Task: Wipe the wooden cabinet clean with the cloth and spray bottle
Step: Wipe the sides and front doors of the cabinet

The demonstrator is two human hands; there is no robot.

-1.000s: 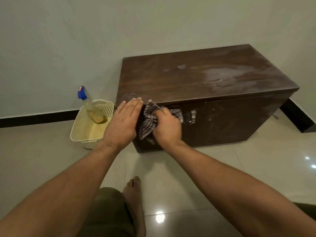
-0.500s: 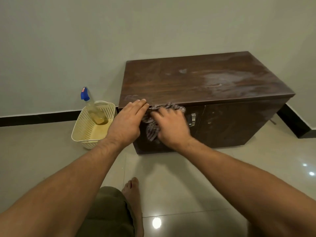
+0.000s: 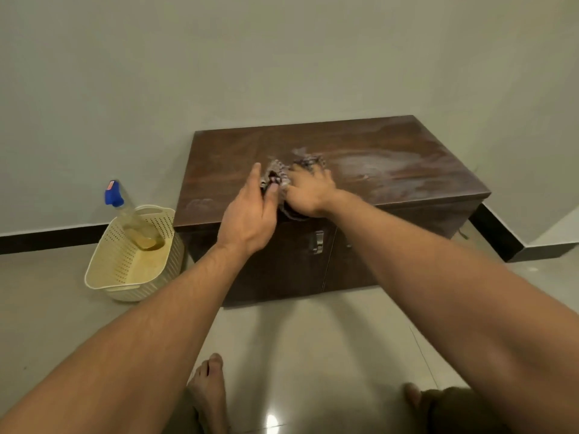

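Both forearms are bare with no sleeves, both feet [image 3: 209, 383] are bare, and olive-green shorts [image 3: 460, 411] cover the knees.

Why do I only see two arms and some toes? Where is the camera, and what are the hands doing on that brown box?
The camera sits on the person's head and looks down, so you see only their arms and bare feet. The brown box is a wooden cabinet on the floor. Both hands are on its top: the right hand presses a checked cloth down, and the left hand pinches the cloth's edge. Pale dusty smears show beside them. The spray bottle with a blue top leans in a cream basket on the floor.
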